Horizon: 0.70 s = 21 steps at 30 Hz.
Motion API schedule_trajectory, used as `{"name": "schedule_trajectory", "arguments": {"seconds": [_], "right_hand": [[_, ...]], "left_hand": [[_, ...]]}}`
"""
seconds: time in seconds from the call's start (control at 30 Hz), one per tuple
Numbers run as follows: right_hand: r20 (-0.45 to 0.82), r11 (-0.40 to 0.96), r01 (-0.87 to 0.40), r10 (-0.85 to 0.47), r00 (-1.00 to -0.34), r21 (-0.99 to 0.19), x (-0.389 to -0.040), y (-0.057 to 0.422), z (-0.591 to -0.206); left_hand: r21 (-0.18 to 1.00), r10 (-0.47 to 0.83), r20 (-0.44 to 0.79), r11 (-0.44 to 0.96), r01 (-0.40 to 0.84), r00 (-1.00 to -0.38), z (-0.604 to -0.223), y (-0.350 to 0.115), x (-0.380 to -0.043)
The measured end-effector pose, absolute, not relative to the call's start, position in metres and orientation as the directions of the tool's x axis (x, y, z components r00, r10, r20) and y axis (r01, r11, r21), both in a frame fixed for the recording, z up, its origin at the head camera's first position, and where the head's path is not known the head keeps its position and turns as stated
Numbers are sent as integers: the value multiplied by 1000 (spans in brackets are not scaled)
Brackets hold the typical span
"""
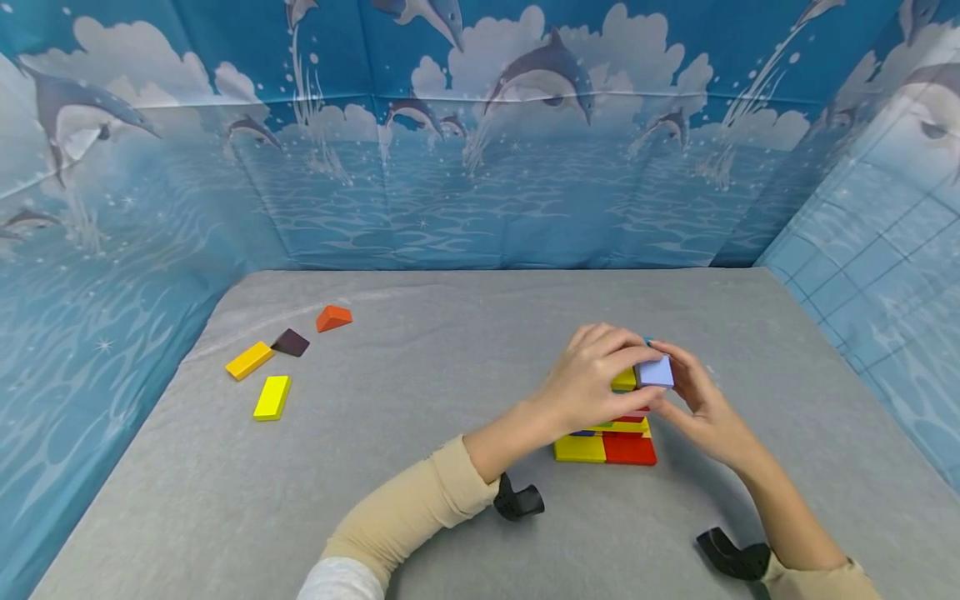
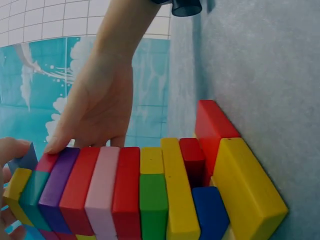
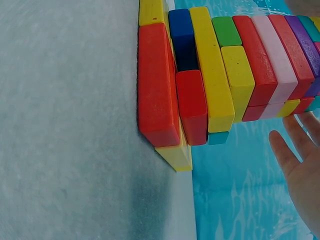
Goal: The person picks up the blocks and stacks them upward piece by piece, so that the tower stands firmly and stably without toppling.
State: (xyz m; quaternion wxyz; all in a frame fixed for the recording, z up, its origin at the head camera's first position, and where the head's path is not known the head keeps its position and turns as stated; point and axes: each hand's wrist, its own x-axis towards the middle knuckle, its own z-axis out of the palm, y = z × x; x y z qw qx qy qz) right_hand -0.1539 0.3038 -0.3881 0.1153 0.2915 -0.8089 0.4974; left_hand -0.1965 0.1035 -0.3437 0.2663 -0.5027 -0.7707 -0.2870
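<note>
A grey felt-like tabletop [image 1: 420,500] fills the lower part of the head view, its surface matte and slightly wrinkled near the far left corner. It is closed in on three sides by a blue printed backdrop [image 1: 480,192]: leaping dolphins, white clouds, splashes and rippled sea water. The cloth hangs with fold creases and meets the tabletop along a straight far edge. On the right side, the backdrop turns to a pale blue tile pattern [image 1: 877,258] with thin dark grid lines. Light is even and soft, with faint shadows on the grey surface.
</note>
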Motion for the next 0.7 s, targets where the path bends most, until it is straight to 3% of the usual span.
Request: {"name": "schedule_trajectory", "arguments": {"seconds": [0.43,0.57,0.7], "right_hand": [[461,356,-573,-354,-814,-738,-153,303,-386],[442,379,-562,-361,-821,-735,-154,304,-387],[426,409,-536,-334,-841,-738,-153,303,-387]], "left_hand": [[168,611,703,354,920,-364,-354,105,-198],[222,614,683,340,914,-395,-357,101,-200],[369,610,635,300,880,-474,-361,93,-203]]}}
